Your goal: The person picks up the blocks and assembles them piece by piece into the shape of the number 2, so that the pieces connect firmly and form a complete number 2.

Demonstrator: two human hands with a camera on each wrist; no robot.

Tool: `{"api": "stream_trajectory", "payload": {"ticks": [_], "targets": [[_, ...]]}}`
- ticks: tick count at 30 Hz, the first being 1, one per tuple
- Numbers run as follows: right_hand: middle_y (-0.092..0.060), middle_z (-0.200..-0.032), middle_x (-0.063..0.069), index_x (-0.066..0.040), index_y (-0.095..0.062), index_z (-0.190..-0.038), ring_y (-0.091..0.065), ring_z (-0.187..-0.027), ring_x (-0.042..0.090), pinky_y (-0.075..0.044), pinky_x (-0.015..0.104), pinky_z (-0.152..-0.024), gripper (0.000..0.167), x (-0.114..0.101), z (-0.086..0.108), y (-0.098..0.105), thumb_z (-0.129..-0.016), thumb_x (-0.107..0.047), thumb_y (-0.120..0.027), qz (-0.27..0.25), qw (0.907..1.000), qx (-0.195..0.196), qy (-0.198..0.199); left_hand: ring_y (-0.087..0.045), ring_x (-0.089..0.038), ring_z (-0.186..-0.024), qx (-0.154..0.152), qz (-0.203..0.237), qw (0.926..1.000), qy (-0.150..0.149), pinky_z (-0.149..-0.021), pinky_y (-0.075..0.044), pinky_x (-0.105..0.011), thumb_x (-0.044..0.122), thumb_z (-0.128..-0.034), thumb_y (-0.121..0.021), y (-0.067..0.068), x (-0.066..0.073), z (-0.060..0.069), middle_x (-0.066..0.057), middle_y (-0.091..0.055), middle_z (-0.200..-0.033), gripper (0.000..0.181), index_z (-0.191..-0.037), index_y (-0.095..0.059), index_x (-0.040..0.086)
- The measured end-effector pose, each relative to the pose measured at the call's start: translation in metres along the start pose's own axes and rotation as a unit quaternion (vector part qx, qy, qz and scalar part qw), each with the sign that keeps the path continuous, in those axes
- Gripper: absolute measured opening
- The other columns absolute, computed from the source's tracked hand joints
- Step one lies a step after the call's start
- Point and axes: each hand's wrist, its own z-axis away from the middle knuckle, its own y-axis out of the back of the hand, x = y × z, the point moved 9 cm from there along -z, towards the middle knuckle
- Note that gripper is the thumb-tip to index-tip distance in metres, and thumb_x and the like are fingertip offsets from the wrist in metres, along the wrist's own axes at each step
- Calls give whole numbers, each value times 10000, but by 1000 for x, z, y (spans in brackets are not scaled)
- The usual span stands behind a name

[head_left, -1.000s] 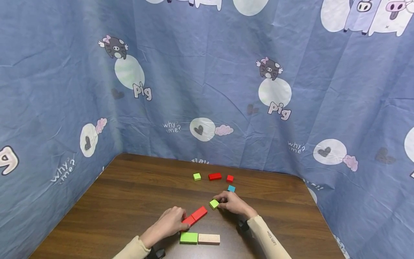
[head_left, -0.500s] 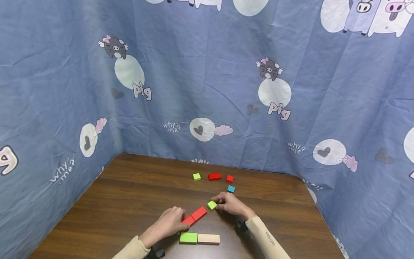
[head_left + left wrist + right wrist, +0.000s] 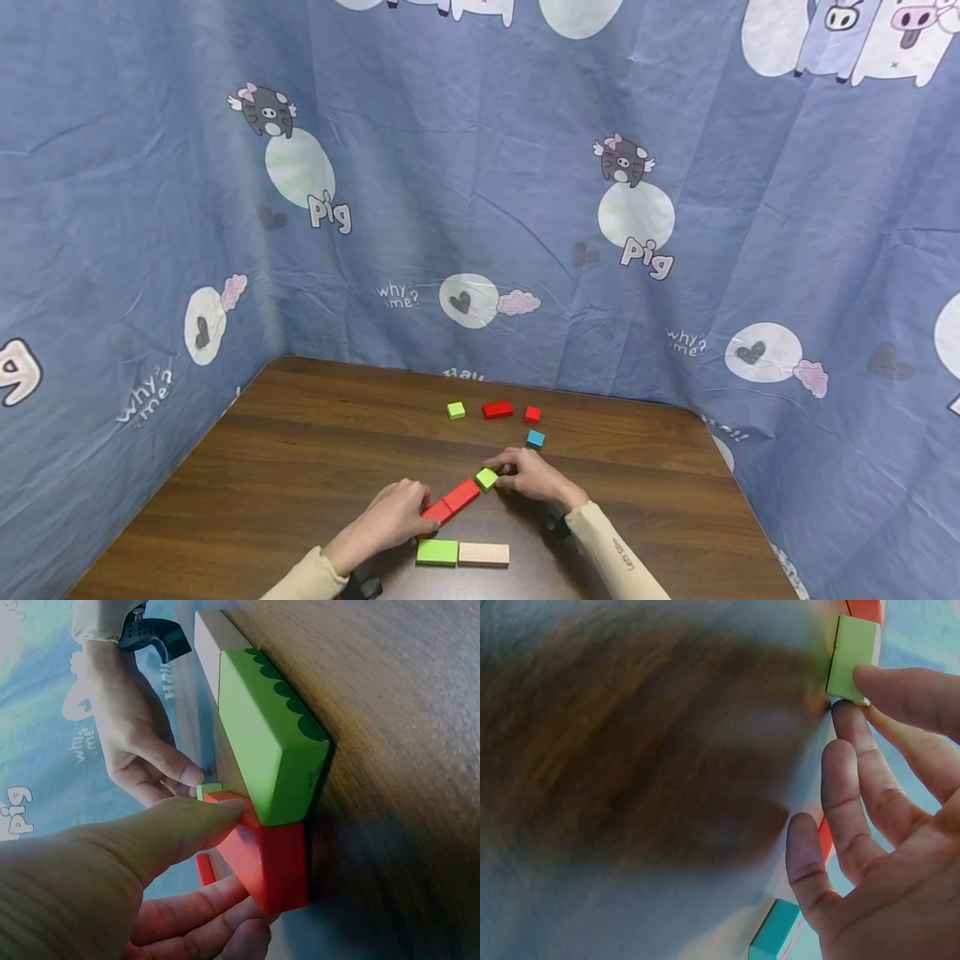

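At nine o'clock from your right hand (image 3: pixel 531 477), what have you got?

A small lime-green block (image 3: pixel 486 479), pinched between my thumb and fingers. It sits at the two o'clock end of the far red block (image 3: pixel 461 495); whether they touch, I can't tell.

Which way do the reds run?

Long axis from eight o'clock to two, end to end, with the lime one roughly in line. My right hand is the nearer to it. My left hand (image 3: pixel 393 512) grips the near red block (image 3: pixel 438 511).

And farther out?

Near five o'clock from my left hand lies a green rectangular block (image 3: pixel 437 552), a pale wooden block (image 3: pixel 483 555) at its three o'clock end. Toward twelve from my right hand sits a blue block (image 3: pixel 536 438); beyond it, a small red block (image 3: pixel 532 414) and a red oblong block (image 3: pixel 498 410), on the wood-grain table (image 3: pixel 300 458).
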Motion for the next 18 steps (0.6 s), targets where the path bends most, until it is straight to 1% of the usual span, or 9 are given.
{"api": "stream_trajectory", "payload": {"ticks": [5, 10, 16, 18], "targets": [[-613, -907, 32, -94, -682, -1182, -490, -802, 58, -399, 200, -689, 321, -3, 1, -1, -867, -41, -656, -28, 10000, -18, -7, -339, -35, -487, -23, 0, 10000, -1, -439, -254, -229, 285, -714, -778, -1, 0, 0, 116, -428, -554, 253, -658, -572, 150], [-605, -898, 10, -100, -680, -1187, -496, -812, 70, -395, 203, -700, 325, -3, -1, -3, -866, -51, -661, -34, 10000, -29, 23, -346, -39, -487, 31, -27, 10000, -27, -439, -264, -237, 288, -705, -780, 1, 1, 1, 116, -435, -550, 250, -658, -578, 149], [-610, -908, 14, -102, -675, -1195, -513, -828, 101, -396, 201, -704, 330, -4, -2, -5, -868, -57, -661, -64, 9999, -65, 47, -339, -38, -485, 32, -5, 10000, -16, -436, -256, -235, 281, -704, -778, 0, 1, 1, 118, -424, -549, 246, -655, -578, 145], [-608, -903, 13, -100, -675, -1195, -509, -822, 93, -396, 198, -699, 331, -4, -2, -5, -867, -57, -660, -59, 9999, -60, 85, -335, -35, -484, 36, -16, 10000, -22, -436, -252, -232, 281, -705, -776, 1, 1, 1, 119, -421, -548, 246, -655, -577, 145]]}}
